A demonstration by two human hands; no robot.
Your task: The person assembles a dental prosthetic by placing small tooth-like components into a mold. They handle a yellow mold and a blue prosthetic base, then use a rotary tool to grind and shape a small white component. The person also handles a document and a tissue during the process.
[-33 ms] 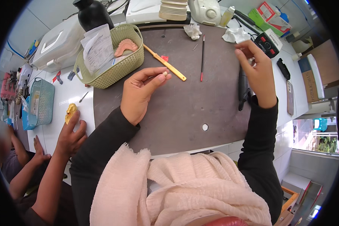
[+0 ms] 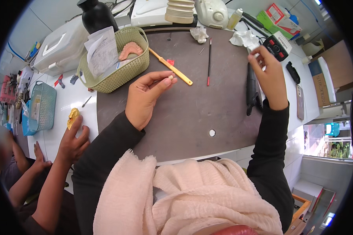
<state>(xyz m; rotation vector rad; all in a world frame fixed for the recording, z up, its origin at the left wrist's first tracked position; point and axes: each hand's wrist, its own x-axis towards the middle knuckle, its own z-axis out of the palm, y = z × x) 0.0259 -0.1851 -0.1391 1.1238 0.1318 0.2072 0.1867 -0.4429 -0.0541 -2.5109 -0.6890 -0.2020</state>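
Observation:
Between the thumb and fingers of my left hand point(image 2: 147, 94) is a small cream-coloured dental crown point(image 2: 171, 77), held over the grey work mat point(image 2: 176, 117). My right hand point(image 2: 271, 76) is raised at the mat's right side, its fingers curled and thumb drawn in. Something small and whitish shows at those fingertips, too small to name. Just left of that hand lies a black dental handpiece point(image 2: 251, 88) with its cord. A yellow-handled tool point(image 2: 176, 71) lies beyond my left hand, and a thin black brush point(image 2: 209, 62) with a red end lies between the hands.
A green basket point(image 2: 123, 76) holds papers and a pink dental model point(image 2: 130, 51). Crumpled tissues point(image 2: 200, 34) lie at the back, and a black control box point(image 2: 276, 47) stands at right. On the left, a co-worker's hand point(image 2: 72, 143) touches a yellow dental model point(image 2: 73, 117).
My right hand has shifted slightly, with thumb and fingertips drawn closer together. My left hand keeps its pinch on the crown. The whole view has moved a little.

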